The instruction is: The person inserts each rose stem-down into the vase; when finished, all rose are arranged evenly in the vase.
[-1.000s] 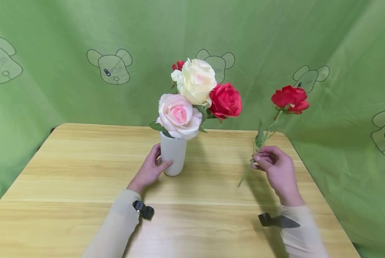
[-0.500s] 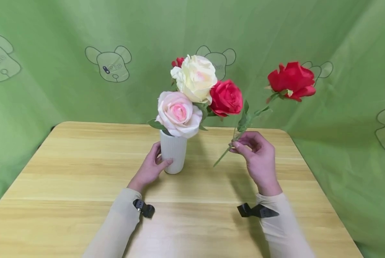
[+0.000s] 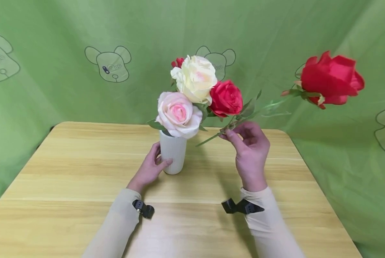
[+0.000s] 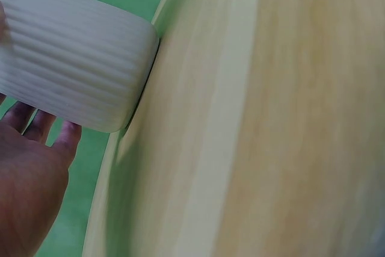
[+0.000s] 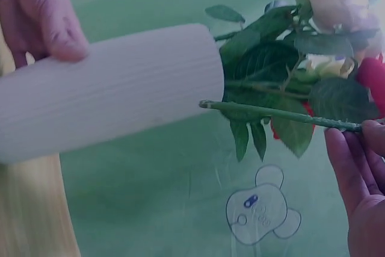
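Observation:
A white ribbed vase stands upright on the table. My left hand grips its left side, thumb across the front and fingers behind. From the vase rise a pink rose, a cream rose and a red rose, with part of another red bloom behind. My right hand pinches the stem of a separate red rose, which tilts with its bloom up to the right. In the right wrist view its stem's cut end appears beside the vase's rim. The vase's inside is hidden.
The wooden table ends at a back edge just behind the vase. A green curtain with printed bear heads hangs behind and on both sides. Leaves spread around the vase's mouth.
My right hand has moved left and up toward the vase with the red rose. The rose has tipped over further, its bloom swinging right. My left hand and the vase have stayed put.

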`<state>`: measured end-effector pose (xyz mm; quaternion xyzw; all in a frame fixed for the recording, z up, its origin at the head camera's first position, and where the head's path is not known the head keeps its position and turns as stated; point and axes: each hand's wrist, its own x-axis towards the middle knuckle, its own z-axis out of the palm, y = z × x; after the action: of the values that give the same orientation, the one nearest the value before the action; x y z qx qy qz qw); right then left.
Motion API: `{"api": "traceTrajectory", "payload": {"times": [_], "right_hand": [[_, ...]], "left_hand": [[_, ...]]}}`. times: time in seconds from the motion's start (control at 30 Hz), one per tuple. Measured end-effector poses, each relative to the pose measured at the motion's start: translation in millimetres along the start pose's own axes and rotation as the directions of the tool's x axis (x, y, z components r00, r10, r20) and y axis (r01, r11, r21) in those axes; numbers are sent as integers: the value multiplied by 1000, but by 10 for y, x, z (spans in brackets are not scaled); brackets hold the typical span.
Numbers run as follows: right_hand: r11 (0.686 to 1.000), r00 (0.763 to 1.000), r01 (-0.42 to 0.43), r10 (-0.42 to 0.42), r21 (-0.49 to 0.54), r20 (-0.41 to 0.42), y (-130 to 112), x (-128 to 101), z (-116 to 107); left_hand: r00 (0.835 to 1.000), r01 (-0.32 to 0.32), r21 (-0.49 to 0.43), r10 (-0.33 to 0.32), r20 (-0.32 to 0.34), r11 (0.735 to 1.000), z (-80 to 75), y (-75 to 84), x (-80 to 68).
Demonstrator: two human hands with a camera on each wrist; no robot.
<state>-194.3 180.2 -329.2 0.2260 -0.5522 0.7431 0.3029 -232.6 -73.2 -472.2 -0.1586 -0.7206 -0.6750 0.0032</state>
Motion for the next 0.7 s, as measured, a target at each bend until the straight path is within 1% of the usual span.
{"api": "traceTrajectory", "payload": {"times": [0.1, 0.23, 0.37, 0.53, 0.7], "right_hand": [[1000, 1000, 16, -16, 12, -4, -18, 24, 55], [999, 1000, 27, -26, 28, -13, -34, 69, 115], [996, 998, 40, -37, 80, -42, -48, 113, 192], [988, 997, 47, -38, 145, -67, -22, 125, 293], [989, 998, 56, -50, 138, -50, 27, 96, 387]], "left_hand": [[1000, 10, 4, -10, -5, 1000, 6, -10, 3], [1000, 7, -1, -7, -5, 1000, 15, -10, 7], [1000, -11, -11, 11, 4, 1000, 11, -17, 13], [1000, -12, -3, 12, 4, 1000, 2, -29, 20], [1000, -2, 1, 2, -1, 1000, 7, -23, 8]]}}
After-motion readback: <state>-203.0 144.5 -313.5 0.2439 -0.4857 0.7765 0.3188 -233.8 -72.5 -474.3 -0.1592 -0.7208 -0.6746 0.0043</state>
